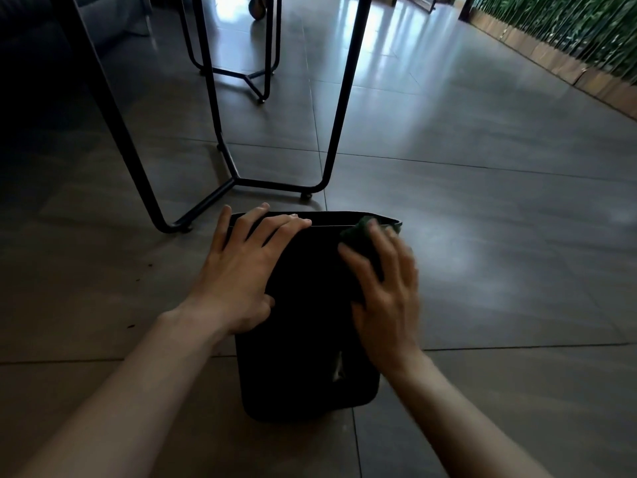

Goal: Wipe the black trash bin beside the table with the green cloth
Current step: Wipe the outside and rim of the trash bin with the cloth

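Observation:
The black trash bin [306, 339] lies on its side on the tiled floor, its rim pointing away from me toward the table legs. My left hand [241, 270] rests flat on the bin's left side, fingers spread up to the rim. My right hand [386, 291] presses the dark green cloth [362, 239] against the bin's upper right, close to the rim. The right hand is blurred, and most of the cloth is hidden under its fingers.
Black metal table legs [331, 132] with a low crossbar [275, 183] stand just beyond the bin. A second black frame [251, 75] stands farther back. A green plant wall with a wooden base [568, 63] runs along the right. Grey floor tiles [482, 201] stretch to the right.

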`<state>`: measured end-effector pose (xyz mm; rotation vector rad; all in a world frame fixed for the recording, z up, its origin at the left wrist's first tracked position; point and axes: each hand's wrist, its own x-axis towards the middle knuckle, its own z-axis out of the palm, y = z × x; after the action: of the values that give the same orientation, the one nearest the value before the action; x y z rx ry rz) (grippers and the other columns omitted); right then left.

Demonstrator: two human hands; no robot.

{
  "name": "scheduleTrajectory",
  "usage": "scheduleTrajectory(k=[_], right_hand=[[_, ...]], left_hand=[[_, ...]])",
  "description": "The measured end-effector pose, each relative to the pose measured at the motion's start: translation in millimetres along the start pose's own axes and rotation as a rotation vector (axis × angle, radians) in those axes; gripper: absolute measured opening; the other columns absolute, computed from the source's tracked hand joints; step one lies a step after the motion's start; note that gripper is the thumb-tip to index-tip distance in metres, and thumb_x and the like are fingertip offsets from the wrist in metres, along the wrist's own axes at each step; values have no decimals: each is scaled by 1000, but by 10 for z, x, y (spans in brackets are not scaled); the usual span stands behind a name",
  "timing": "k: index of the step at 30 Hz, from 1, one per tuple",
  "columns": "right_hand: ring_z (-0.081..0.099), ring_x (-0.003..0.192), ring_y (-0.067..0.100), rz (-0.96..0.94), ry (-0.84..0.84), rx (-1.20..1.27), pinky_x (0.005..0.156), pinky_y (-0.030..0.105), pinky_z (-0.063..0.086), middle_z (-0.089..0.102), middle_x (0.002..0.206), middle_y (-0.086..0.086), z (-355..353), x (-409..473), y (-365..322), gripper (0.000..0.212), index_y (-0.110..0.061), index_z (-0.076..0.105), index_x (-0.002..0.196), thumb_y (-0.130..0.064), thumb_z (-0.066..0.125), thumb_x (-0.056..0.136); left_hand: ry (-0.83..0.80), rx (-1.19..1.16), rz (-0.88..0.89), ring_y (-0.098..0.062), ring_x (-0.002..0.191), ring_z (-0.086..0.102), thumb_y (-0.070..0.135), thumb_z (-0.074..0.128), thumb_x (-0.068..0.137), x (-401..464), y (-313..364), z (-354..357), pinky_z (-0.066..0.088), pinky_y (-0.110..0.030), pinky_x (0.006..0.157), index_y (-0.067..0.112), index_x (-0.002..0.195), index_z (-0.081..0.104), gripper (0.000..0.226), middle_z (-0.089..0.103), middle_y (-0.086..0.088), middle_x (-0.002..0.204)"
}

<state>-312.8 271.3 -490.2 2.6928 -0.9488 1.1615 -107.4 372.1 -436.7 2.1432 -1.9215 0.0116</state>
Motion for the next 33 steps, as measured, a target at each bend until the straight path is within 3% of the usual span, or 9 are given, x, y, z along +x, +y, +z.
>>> scheduleTrajectory(k=[5,8,11,15,17,20,25,28,33], right_hand=[[42,144,35,-592,-383,-144,99,44,56,41,159,7,171,-1253,-166,40,-31,60,137,-29,51,98],[41,143,30,-818,-573,-216,97,36,56,46,156,1,62,-1396,-41,44,-37,60,137,-37,61,93],[56,132,36,-580,-420,-97,96,44,58,53,151,8,-43,-906,53,48,-33,62,136,-33,67,88],[40,138,42,-85,-102,52,94,53,58,35,150,13,-99,-28,53,47,-26,58,142,-20,59,95],[39,136,42,37,-22,42,92,53,57,35,146,13,-52,131,17,49,-24,57,142,-16,59,93],[43,129,44,-142,-99,-59,99,56,53,39,141,15,93,-311,-94,47,-23,63,138,-14,63,91],[48,118,34,-517,-490,-104,85,41,62,50,131,7,46,-1330,-66,57,-39,68,125,-36,87,71],[47,120,38,-437,-383,-77,90,47,59,53,132,10,-53,-999,39,51,-33,66,127,-22,77,78],[42,128,40,13,-44,21,86,48,58,42,140,13,-124,143,107,59,-25,61,137,-6,73,83]], left_hand=[[10,1,-3,-17,153,0,21,85,61,-3,12,9,-8,-56,123,43,154,6,124,20,21,158],[12,-6,-1,-17,153,-1,20,85,61,1,23,19,-8,-56,123,43,154,6,123,20,21,158],[10,-16,-14,-16,153,-2,20,84,62,16,17,17,-9,-57,122,43,154,6,122,20,21,157],[-2,-21,-7,-17,154,-3,21,82,64,24,26,3,-9,-58,122,42,154,7,119,20,20,158],[8,-29,-6,-18,154,-2,21,81,65,13,16,5,-9,-58,122,41,155,8,117,21,19,158],[2,-11,-18,-18,154,-2,21,83,63,18,5,2,-9,-58,122,41,155,7,122,21,20,158],[11,-27,2,-18,154,-2,21,83,62,18,8,22,-7,-59,122,41,155,8,121,22,19,157],[15,-26,3,-18,154,-3,22,83,62,13,-9,22,-8,-59,122,41,154,7,122,22,20,157],[11,-43,7,-18,154,-2,22,82,63,19,-4,18,-9,-59,122,42,154,8,120,24,19,156]])
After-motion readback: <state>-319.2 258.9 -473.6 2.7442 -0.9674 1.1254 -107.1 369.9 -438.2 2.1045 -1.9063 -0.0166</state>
